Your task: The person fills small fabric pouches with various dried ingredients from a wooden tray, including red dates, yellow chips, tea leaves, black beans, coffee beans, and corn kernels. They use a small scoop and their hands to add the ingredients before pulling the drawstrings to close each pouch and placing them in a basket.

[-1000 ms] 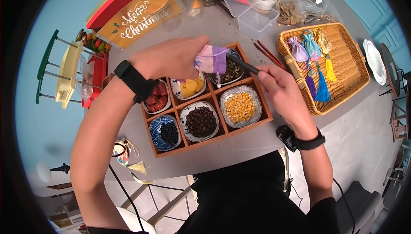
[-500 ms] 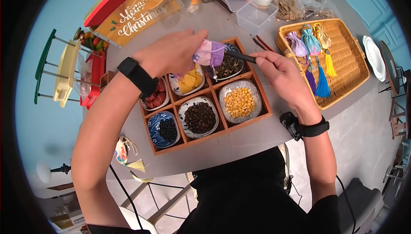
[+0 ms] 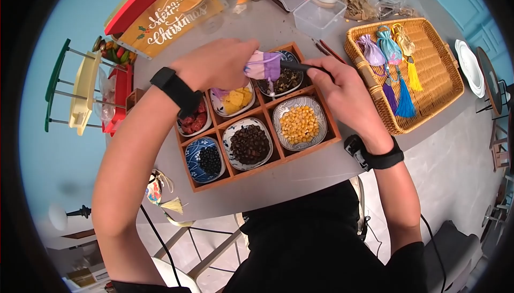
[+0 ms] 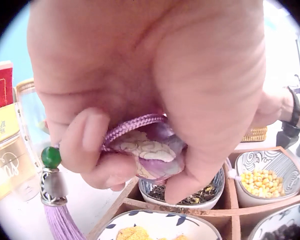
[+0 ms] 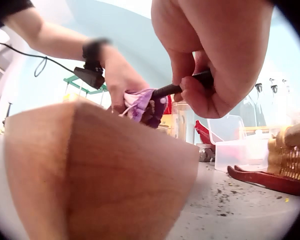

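My left hand (image 3: 222, 64) grips a purple and pink drawstring pouch (image 3: 263, 66) above the back of a divided wooden box (image 3: 267, 164). A green bead (image 4: 51, 157) and purple tassel (image 4: 62, 222) hang beside the left fingers in the left wrist view. In my right hand (image 3: 347, 94) is a black rod-like handle (image 3: 295, 66), pinched between thumb and fingers. Its far end goes to the pouch's mouth, where the tip is hidden. Below the pouch sits a dish of dark dried leaves (image 3: 289, 80); yellow pieces (image 3: 236, 100) lie in the dish beside it.
Other box compartments hold corn kernels (image 3: 300, 124), dark brown beans (image 3: 250, 145), black beans (image 3: 209, 160) and red dried fruit (image 3: 193, 124). A wicker tray (image 3: 435, 87) with tasselled pouches stands right. Behind are dark red tongs (image 5: 270, 182) and a clear plastic box (image 3: 320, 20).
My right hand has shifted up and slightly left, and the black handle now lies more level than a second ago. The left hand keeps its hold on the pouch, nearly still.
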The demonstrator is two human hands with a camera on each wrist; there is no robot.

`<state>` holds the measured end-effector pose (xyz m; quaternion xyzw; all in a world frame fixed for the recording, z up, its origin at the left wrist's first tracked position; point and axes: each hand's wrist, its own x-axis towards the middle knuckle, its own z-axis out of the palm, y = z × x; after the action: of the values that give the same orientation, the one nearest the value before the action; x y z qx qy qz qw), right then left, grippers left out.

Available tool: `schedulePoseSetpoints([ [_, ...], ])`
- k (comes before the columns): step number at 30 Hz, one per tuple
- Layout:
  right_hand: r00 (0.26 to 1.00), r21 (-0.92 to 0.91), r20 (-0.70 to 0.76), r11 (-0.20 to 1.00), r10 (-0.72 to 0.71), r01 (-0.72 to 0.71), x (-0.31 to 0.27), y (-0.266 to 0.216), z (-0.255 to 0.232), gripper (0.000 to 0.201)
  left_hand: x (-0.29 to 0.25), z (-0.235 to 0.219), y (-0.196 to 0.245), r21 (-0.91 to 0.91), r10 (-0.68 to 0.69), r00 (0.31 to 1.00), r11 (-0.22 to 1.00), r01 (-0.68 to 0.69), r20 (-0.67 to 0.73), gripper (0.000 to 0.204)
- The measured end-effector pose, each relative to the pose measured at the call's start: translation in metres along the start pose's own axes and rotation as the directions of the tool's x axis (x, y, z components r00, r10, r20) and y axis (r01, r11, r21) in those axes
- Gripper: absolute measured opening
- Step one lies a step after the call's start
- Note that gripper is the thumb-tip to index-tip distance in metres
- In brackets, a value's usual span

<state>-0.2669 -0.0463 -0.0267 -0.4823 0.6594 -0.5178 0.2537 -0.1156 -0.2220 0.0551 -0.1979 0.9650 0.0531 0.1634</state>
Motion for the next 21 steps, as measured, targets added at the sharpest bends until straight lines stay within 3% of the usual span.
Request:
schedulePoseSetpoints([
  [3, 0.999, 0.024, -0.022, 0.999, -0.030, 0.030, 0.002, 0.001, 0.009, 0.021, 0.004, -0.004, 0.007, -0.014, -0.058, 0.996, 0.998, 0.059, 0.062, 0.037],
  [5, 0.992, -0.163, -0.031, 0.980, -0.119, 0.112, -0.007, 0.000, 0.002, 0.019, 0.005, -0.006, 0.006, 0.013, -0.081, 0.990, 0.997, 0.080, 0.118, 0.034],
  [8, 0.995, -0.264, -0.046, 0.961, -0.093, 0.078, -0.018, 0.007, -0.013, 0.018, 0.002, -0.008, 0.004, -0.019, -0.083, 0.988, 0.996, 0.086, 0.128, 0.033],
  [12, 0.996, -0.194, -0.008, 0.978, -0.086, 0.083, -0.016, -0.009, -0.011, 0.017, 0.006, -0.006, 0.003, -0.009, -0.072, 0.993, 0.997, 0.073, 0.095, 0.033],
  [14, 0.988, -0.141, -0.018, 0.978, -0.156, 0.152, -0.008, -0.007, 0.000, 0.018, 0.007, -0.008, 0.007, -0.107, -0.114, 0.980, 0.985, 0.133, 0.166, 0.033],
  [18, 0.988, -0.204, -0.017, 0.968, -0.154, 0.148, -0.008, 0.002, -0.002, 0.018, 0.006, -0.012, 0.012, -0.038, -0.153, 0.973, 0.986, 0.162, 0.170, 0.033],
  [21, 0.997, -0.213, -0.034, 0.976, -0.062, 0.054, -0.015, 0.009, -0.013, 0.017, 0.004, -0.012, 0.007, -0.020, -0.120, 0.981, 0.992, 0.124, 0.155, 0.034],
])
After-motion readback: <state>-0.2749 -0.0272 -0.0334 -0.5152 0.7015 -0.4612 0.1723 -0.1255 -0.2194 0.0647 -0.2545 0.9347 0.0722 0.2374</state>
